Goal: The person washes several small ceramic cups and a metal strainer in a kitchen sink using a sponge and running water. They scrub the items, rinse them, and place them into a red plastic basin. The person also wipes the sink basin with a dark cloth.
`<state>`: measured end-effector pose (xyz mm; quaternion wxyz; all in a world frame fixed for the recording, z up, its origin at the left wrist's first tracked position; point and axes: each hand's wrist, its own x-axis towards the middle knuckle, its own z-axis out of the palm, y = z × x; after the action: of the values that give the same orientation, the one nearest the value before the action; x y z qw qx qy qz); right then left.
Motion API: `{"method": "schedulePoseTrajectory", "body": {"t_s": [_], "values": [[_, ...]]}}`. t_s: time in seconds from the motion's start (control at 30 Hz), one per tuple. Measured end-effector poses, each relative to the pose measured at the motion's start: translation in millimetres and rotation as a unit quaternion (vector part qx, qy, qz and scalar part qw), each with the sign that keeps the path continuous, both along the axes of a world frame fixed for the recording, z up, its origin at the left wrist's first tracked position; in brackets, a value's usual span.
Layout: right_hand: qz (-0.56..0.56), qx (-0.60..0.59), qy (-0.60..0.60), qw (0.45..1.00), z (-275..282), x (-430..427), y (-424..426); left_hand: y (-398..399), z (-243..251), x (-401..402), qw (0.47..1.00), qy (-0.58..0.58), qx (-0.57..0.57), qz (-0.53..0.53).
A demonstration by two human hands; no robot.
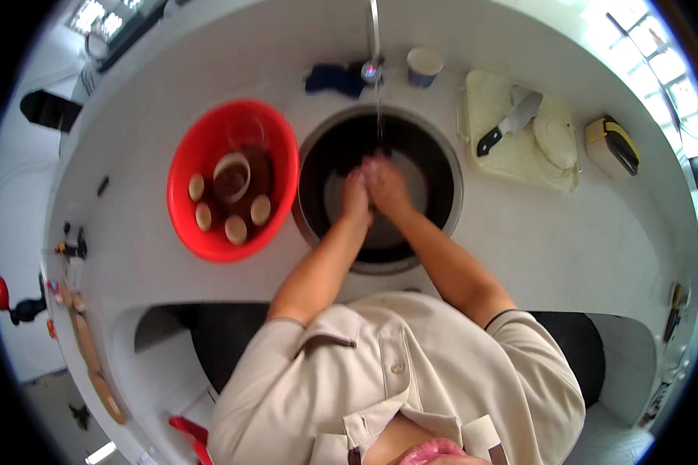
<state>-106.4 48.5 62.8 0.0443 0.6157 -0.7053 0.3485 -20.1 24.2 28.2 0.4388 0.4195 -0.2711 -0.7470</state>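
My left hand [356, 195] and my right hand [384, 180] press together over a round dark basin [453, 215]. Water runs from a metal faucet [374, 35] in a thin stream down onto them. The fingers overlap and are slightly blurred, so whether anything small lies between the palms cannot be seen. To the left of the basin stands a red plastic tub [192, 241] with brownish liquid, a cup [232, 177] and several small round pale pieces [235, 229] inside.
A dark blue cloth [336, 79] and a paper cup [424, 67] flank the faucet. On the right, a pale cutting board [500, 165] bears a black-handled knife [510, 123] and a whitish round item [554, 139]. Beyond it sits a yellow-and-black container [612, 147].
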Motion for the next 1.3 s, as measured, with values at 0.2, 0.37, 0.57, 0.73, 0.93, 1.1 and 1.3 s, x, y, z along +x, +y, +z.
{"method": "schedulePoseTrajectory", "body": {"t_s": [0.2, 0.37, 0.57, 0.73, 0.93, 1.1, 1.3], "values": [[0.175, 0.209, 0.06, 0.96, -13.8, -22.3, -36.9, 15.6, 13.4, 7.7, 0.992, -0.1, -0.057, 0.044], [0.088, 0.184, -0.384, 0.9, 20.5, -4.9, 1.9, 4.1, 18.0, 23.0, 0.997, 0.039, 0.063, -0.027], [0.107, 0.2, -0.573, 0.788, -3.5, -40.8, -0.8, 11.2, 36.3, -8.7, 0.999, -0.027, -0.006, -0.027], [-0.003, 0.094, -0.61, 0.787, 2.3, -20.2, 13.0, -6.6, 26.5, -15.1, 0.991, 0.061, 0.117, -0.006], [0.002, 0.21, -0.303, 0.929, -27.6, -60.1, -30.5, 19.1, 76.2, -48.1, 0.993, -0.007, 0.007, -0.119], [0.198, 0.076, -0.085, 0.974, -0.9, -43.4, -13.7, -0.6, 50.7, -15.5, 0.996, 0.033, 0.041, -0.077], [0.125, 0.036, -0.741, 0.659, 12.6, -28.1, 6.8, -16.5, 48.4, -17.5, 0.967, 0.164, 0.191, 0.046]]}}
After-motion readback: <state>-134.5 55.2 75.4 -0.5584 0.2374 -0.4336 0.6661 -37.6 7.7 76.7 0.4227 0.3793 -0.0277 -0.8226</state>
